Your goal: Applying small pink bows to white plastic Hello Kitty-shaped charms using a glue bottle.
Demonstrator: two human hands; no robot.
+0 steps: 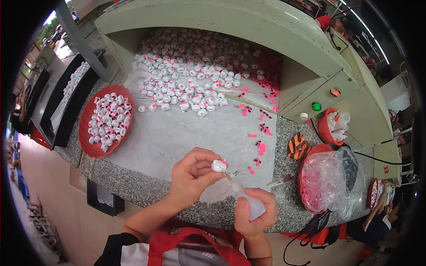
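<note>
Between the thumb and fingers of my left hand (193,175) is a small white figure head (218,166) with a pink piece on its side. My right hand (259,213) is closed around a translucent squeeze bottle (249,202). The bottle's thin brownish nozzle (228,177) points up at the head, close to its underside; whether it touches cannot be made out. Beyond my hands, loose pink pieces (261,147), some with dark parts, lie scattered on a white sheet (177,137).
Many white heads (186,84) are heaped under a green metal housing (222,17). At left stands a red bowl (84,128) of heads; at right, a red tray (306,201) holds pink pieces under clear plastic. A small red tub (330,133) and orange-black striped pieces (298,146) sit nearby.
</note>
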